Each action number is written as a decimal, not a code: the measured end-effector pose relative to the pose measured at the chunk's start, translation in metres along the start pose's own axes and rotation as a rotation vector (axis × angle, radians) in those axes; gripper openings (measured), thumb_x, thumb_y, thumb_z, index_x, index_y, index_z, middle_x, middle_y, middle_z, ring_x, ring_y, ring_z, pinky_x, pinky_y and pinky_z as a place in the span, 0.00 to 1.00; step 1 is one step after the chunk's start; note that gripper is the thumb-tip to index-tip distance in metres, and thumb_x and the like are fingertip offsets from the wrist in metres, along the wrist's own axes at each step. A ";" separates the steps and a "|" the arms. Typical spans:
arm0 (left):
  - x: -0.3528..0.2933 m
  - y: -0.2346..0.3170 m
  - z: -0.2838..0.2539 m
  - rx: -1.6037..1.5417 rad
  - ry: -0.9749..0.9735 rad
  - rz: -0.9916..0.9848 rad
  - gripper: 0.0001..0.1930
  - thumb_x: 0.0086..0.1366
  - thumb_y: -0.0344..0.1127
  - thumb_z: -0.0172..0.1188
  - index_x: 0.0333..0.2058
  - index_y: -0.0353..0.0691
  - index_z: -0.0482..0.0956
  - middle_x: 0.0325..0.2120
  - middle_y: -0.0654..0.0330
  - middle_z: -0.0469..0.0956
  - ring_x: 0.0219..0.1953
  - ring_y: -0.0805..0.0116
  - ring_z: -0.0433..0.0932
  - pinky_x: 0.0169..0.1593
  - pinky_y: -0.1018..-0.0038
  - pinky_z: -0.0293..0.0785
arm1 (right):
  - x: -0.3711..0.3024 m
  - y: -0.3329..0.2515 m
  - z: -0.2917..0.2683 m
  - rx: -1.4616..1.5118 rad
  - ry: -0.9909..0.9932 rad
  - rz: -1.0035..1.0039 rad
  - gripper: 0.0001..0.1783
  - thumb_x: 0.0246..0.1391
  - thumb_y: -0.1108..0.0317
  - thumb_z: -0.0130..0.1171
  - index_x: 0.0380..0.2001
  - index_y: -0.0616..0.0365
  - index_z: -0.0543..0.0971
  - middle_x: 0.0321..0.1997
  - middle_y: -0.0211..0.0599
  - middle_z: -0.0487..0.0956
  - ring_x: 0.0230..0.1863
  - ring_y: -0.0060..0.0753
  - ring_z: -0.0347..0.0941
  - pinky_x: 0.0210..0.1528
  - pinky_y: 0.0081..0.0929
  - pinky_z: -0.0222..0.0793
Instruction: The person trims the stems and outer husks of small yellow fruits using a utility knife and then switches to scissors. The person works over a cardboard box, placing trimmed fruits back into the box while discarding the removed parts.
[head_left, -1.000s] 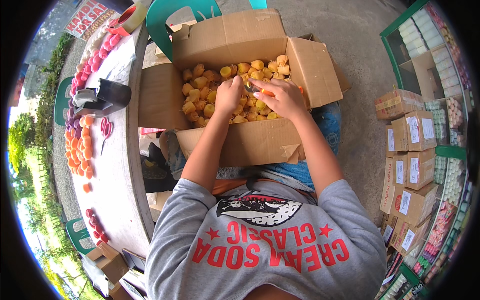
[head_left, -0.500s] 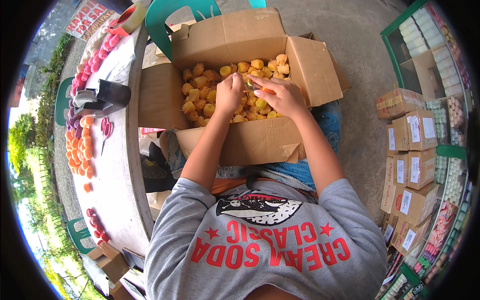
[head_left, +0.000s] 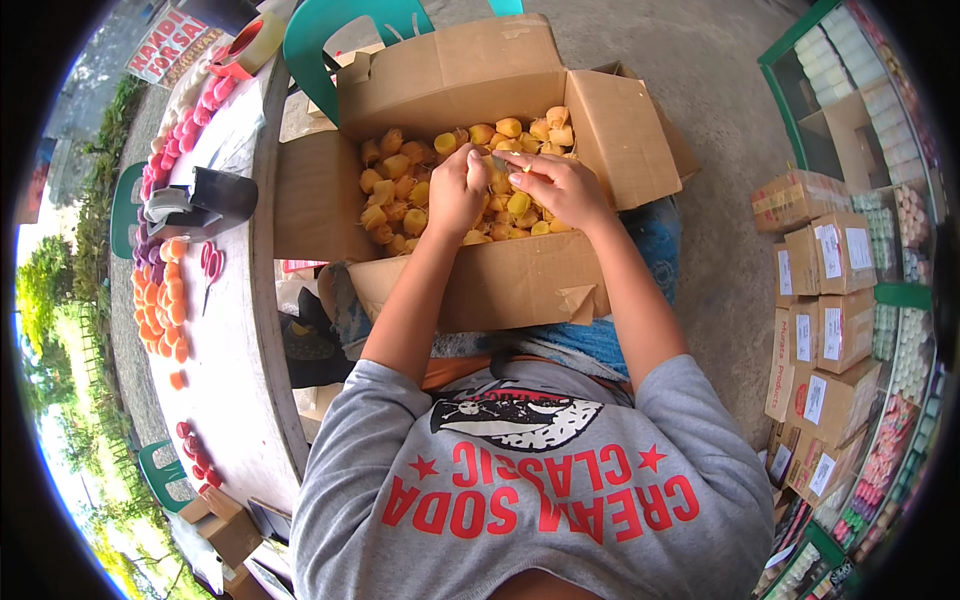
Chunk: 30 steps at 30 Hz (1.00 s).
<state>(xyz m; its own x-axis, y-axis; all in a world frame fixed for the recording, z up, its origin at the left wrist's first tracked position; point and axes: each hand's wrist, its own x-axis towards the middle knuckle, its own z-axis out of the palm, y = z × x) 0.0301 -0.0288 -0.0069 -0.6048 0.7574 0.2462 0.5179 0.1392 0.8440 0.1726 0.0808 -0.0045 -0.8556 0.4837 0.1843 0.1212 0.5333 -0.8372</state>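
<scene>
My left hand (head_left: pixel 460 195) is closed in a pinch above the cardboard box (head_left: pixel 480 285), thumb up. What it holds is hidden behind the fingers. My right hand (head_left: pixel 560 188) meets it from the right, with thumb and fingers bent together. A small greyish thing and a yellow bit show at its fingertips, too small to name. Below both hands, the box is filled with many small yellow-orange pieces (head_left: pixel 383 192), rounded at one end, some with ragged, frilly edges. The box rests on my lap with its flaps spread.
Left of me, a long white table (head_left: pixel 235 330) carries red-handled scissors (head_left: pixel 211 262), a black tape dispenser (head_left: pixel 222 195), a tape roll (head_left: pixel 257 42) and rows of pink, orange and red pieces. Stacked cartons (head_left: pixel 835 330) and a filled shelf stand at right. A green chair (head_left: pixel 310 60) is ahead.
The right hand's fingers have shifted slightly and now lie closer to the left hand. An orange piece seen by the right fingers before no longer shows. The view has moved a little.
</scene>
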 end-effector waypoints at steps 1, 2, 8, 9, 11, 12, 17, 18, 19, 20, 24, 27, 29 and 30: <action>-0.001 0.001 0.001 0.012 0.008 0.023 0.19 0.68 0.42 0.40 0.31 0.33 0.74 0.18 0.49 0.73 0.21 0.55 0.74 0.30 0.65 0.70 | 0.000 0.000 -0.001 0.050 -0.035 0.037 0.22 0.55 0.60 0.56 0.55 0.41 0.74 0.28 0.29 0.77 0.26 0.21 0.68 0.33 0.19 0.66; 0.000 0.000 0.000 0.003 0.017 0.002 0.19 0.68 0.42 0.40 0.32 0.32 0.75 0.18 0.49 0.73 0.22 0.55 0.74 0.30 0.65 0.70 | 0.000 -0.001 -0.001 0.101 -0.070 0.072 0.22 0.55 0.60 0.56 0.55 0.41 0.74 0.28 0.29 0.77 0.26 0.20 0.67 0.32 0.18 0.65; 0.001 0.000 -0.002 -0.028 0.041 -0.055 0.19 0.68 0.42 0.41 0.34 0.32 0.75 0.20 0.48 0.74 0.24 0.54 0.75 0.32 0.66 0.71 | -0.002 -0.004 -0.001 0.126 -0.081 0.074 0.23 0.56 0.52 0.53 0.56 0.33 0.73 0.29 0.35 0.80 0.26 0.24 0.72 0.33 0.23 0.67; 0.001 0.001 -0.002 -0.020 0.038 -0.047 0.19 0.68 0.42 0.41 0.34 0.32 0.75 0.20 0.48 0.74 0.24 0.53 0.75 0.32 0.66 0.71 | -0.002 -0.006 -0.002 0.113 -0.077 0.082 0.23 0.56 0.51 0.53 0.56 0.33 0.73 0.29 0.35 0.80 0.26 0.25 0.71 0.33 0.23 0.66; 0.001 -0.001 -0.002 -0.009 0.034 -0.030 0.19 0.68 0.42 0.40 0.34 0.32 0.75 0.21 0.47 0.74 0.25 0.52 0.75 0.33 0.65 0.71 | -0.002 -0.005 -0.003 0.090 -0.098 0.111 0.23 0.56 0.51 0.53 0.56 0.33 0.73 0.28 0.35 0.80 0.26 0.24 0.71 0.32 0.22 0.66; 0.001 -0.002 -0.002 -0.008 0.032 -0.020 0.19 0.68 0.42 0.40 0.35 0.32 0.75 0.21 0.47 0.74 0.25 0.51 0.75 0.33 0.65 0.71 | -0.002 -0.006 -0.004 0.078 -0.108 0.126 0.23 0.56 0.51 0.53 0.56 0.33 0.73 0.28 0.35 0.80 0.25 0.24 0.71 0.32 0.22 0.66; 0.001 -0.004 -0.002 -0.011 0.045 0.036 0.19 0.68 0.43 0.40 0.36 0.32 0.75 0.24 0.45 0.75 0.28 0.48 0.76 0.35 0.64 0.71 | -0.001 -0.009 -0.006 0.130 -0.131 0.133 0.24 0.55 0.58 0.55 0.57 0.44 0.73 0.27 0.30 0.76 0.27 0.18 0.65 0.34 0.18 0.63; 0.001 -0.004 -0.002 -0.012 0.046 0.040 0.19 0.68 0.43 0.40 0.36 0.32 0.75 0.25 0.45 0.75 0.29 0.48 0.76 0.35 0.64 0.71 | -0.001 -0.008 -0.006 0.121 -0.139 0.140 0.24 0.56 0.58 0.55 0.57 0.44 0.73 0.28 0.30 0.77 0.28 0.18 0.66 0.35 0.18 0.64; 0.001 -0.004 -0.002 -0.012 0.046 0.043 0.19 0.68 0.43 0.40 0.36 0.32 0.75 0.25 0.45 0.75 0.29 0.48 0.76 0.36 0.64 0.71 | -0.001 -0.007 -0.005 0.130 -0.131 0.132 0.24 0.56 0.58 0.55 0.57 0.44 0.73 0.30 0.31 0.78 0.29 0.18 0.68 0.36 0.18 0.65; 0.001 -0.003 -0.002 -0.012 0.045 0.041 0.19 0.68 0.43 0.40 0.36 0.32 0.75 0.25 0.45 0.75 0.29 0.48 0.76 0.36 0.64 0.71 | -0.001 -0.006 -0.004 0.141 -0.122 0.123 0.24 0.56 0.58 0.55 0.57 0.44 0.73 0.32 0.32 0.79 0.31 0.18 0.69 0.38 0.18 0.65; 0.000 -0.004 -0.001 -0.009 0.058 0.066 0.19 0.69 0.43 0.40 0.36 0.32 0.75 0.26 0.45 0.75 0.30 0.48 0.76 0.36 0.63 0.71 | -0.001 -0.006 -0.004 0.138 -0.119 0.125 0.24 0.56 0.58 0.55 0.56 0.46 0.73 0.39 0.34 0.81 0.36 0.18 0.73 0.43 0.18 0.67; 0.000 -0.004 -0.002 0.011 0.066 0.083 0.20 0.69 0.44 0.40 0.36 0.33 0.75 0.25 0.46 0.75 0.30 0.48 0.76 0.37 0.63 0.71 | -0.001 -0.001 -0.001 0.191 -0.117 0.121 0.24 0.56 0.60 0.56 0.56 0.47 0.73 0.39 0.32 0.81 0.37 0.17 0.73 0.43 0.18 0.67; -0.001 -0.003 -0.002 0.023 0.070 0.097 0.20 0.69 0.44 0.40 0.36 0.33 0.75 0.26 0.46 0.75 0.30 0.48 0.76 0.37 0.63 0.71 | 0.000 -0.004 -0.004 0.185 -0.146 0.153 0.23 0.57 0.61 0.55 0.56 0.48 0.73 0.41 0.31 0.81 0.38 0.17 0.73 0.44 0.18 0.67; -0.001 -0.002 -0.002 0.026 0.072 0.111 0.20 0.69 0.44 0.40 0.36 0.33 0.75 0.26 0.46 0.75 0.30 0.48 0.76 0.37 0.63 0.71 | 0.000 -0.006 -0.005 0.182 -0.162 0.168 0.23 0.57 0.62 0.55 0.56 0.49 0.73 0.42 0.31 0.81 0.38 0.17 0.73 0.45 0.18 0.67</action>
<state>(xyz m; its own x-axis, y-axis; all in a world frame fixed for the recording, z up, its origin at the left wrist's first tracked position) 0.0284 -0.0316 -0.0080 -0.5845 0.7215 0.3713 0.5985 0.0744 0.7976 0.1747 0.0815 0.0032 -0.9021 0.4299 -0.0372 0.1883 0.3147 -0.9303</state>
